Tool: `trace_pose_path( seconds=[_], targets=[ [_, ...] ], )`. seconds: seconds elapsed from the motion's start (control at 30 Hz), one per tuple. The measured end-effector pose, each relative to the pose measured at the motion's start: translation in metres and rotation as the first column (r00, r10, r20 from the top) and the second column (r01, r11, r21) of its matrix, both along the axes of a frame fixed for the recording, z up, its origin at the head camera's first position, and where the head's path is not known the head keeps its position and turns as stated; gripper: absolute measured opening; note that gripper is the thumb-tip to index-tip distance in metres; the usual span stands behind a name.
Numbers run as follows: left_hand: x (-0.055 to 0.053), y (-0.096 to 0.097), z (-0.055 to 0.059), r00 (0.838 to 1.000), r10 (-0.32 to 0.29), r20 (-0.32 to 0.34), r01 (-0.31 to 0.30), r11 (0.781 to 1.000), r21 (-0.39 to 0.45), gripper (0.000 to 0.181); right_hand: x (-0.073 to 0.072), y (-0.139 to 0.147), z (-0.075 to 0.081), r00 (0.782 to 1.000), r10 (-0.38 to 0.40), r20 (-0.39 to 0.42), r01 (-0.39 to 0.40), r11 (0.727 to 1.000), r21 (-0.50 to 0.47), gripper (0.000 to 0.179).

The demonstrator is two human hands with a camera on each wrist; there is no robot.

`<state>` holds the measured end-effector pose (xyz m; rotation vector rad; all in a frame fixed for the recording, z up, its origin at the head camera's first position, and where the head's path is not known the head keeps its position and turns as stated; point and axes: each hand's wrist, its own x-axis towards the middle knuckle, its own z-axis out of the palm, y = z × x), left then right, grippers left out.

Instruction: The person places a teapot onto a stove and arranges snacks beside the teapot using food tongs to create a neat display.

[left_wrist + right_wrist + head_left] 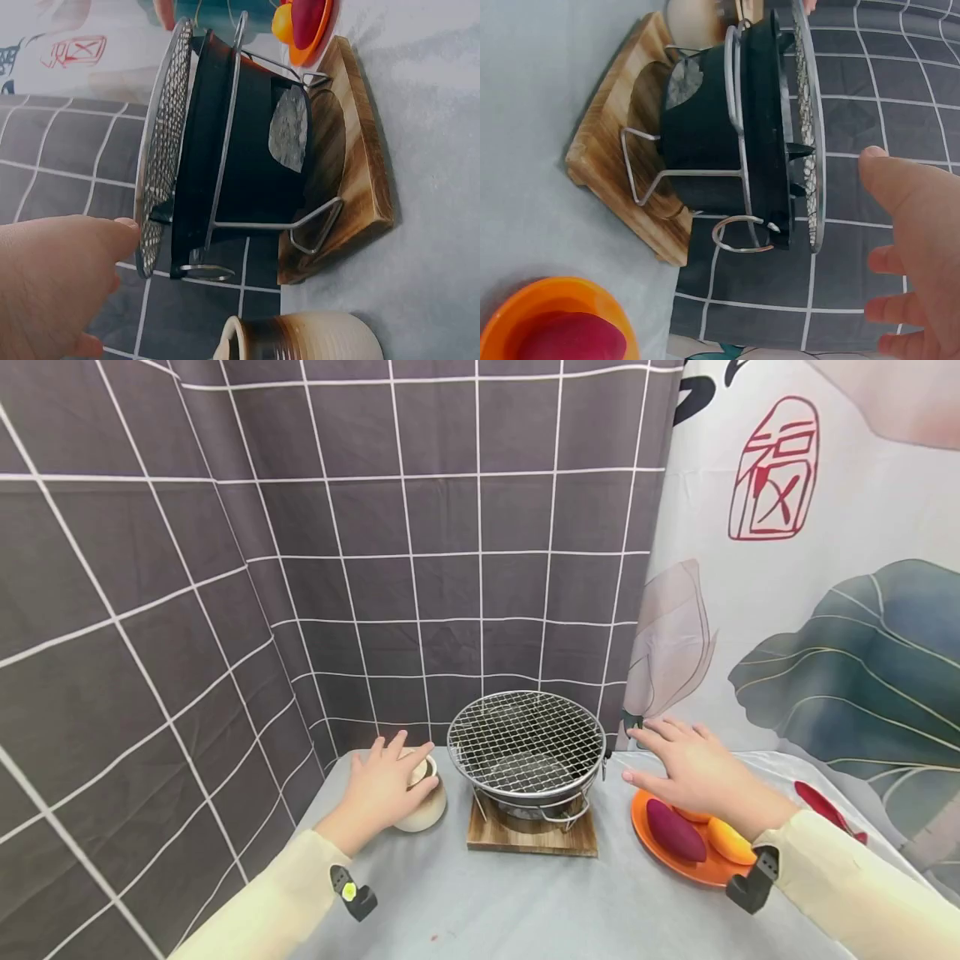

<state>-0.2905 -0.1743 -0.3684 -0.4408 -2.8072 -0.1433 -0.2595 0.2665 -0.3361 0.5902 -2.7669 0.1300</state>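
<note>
My left hand (384,785) is held above a cream and brown ceramic jar (424,814), fingers spread and holding nothing. My right hand (701,772) hovers over an orange plate (641,827), its fingers extended and empty. On that plate lie a purple sweet potato-like piece (675,831) and yellow-orange pieces (729,843), partly hidden by the hand and wrist. Between the hands stands a round black tabletop grill (217,150) in a wire stand. A wire mesh grate (528,739) lies across its top. Neither hand visibly grips the grate.
The grill's stand rests on a square wooden board (532,842). A long red utensil (825,808) lies at the right of the grey-covered table (480,902). A dark gridded curtain (450,585) hangs close behind, with a printed white one at the right.
</note>
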Motion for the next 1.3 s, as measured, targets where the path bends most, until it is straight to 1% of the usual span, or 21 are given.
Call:
trace_pose_path(
  seconds=[0.1, 0.27, 0.4, 0.57, 0.73, 0.83, 1.03, 1.23, 1.3],
  targets=[
    [0.000, -0.006, -0.004, 0.999, -0.020, -0.025, 0.021, 0.999, 0.032, 0.057, 0.000, 0.001, -0.004, 0.999, 0.035, -0.028, -0.036, 0.999, -0.024, 0.070],
    [0.001, -0.019, -0.009, 0.999, -0.019, -0.050, 0.023, 0.997, 0.080, 0.055, 0.002, 0.000, -0.010, 0.996, 0.067, -0.062, -0.070, 0.996, -0.050, 0.063],
    [0.003, -0.030, -0.010, 0.999, 0.019, -0.051, -0.014, 0.995, 0.097, 0.055, 0.003, -0.001, -0.019, 0.995, 0.075, -0.068, -0.079, 0.995, -0.061, 0.061],
    [0.007, -0.042, -0.012, 0.998, 0.067, -0.010, -0.065, 0.992, 0.104, 0.058, 0.004, -0.003, -0.030, 0.995, 0.070, -0.064, -0.074, 0.996, -0.051, 0.060],
    [0.010, -0.053, -0.019, 0.996, 0.093, -0.006, -0.092, 0.990, 0.105, 0.058, 0.006, -0.006, -0.042, 0.997, 0.054, -0.050, -0.055, 0.998, -0.034, 0.057],
    [0.012, -0.060, -0.023, 0.994, 0.107, -0.005, -0.106, 0.988, 0.112, 0.059, 0.007, -0.010, -0.051, 0.998, 0.063, -0.031, -0.064, 0.997, -0.048, 0.056],
    [0.016, -0.069, -0.031, 0.992, 0.125, 0.030, -0.128, 0.982, 0.140, 0.060, 0.009, -0.018, -0.074, 0.997, 0.077, -0.019, -0.078, 0.995, -0.060, 0.055],
    [0.016, -0.072, -0.036, 0.988, 0.143, 0.050, -0.149, 0.978, 0.146, 0.060, 0.011, -0.026, -0.097, 0.987, 0.137, -0.083, -0.143, 0.987, -0.070, 0.051],
    [0.017, -0.073, -0.037, 0.988, 0.146, 0.056, -0.153, 0.977, 0.149, 0.061, 0.012, -0.030, -0.104, 0.983, 0.160, -0.088, -0.166, 0.983, -0.071, 0.051]
  ],
)
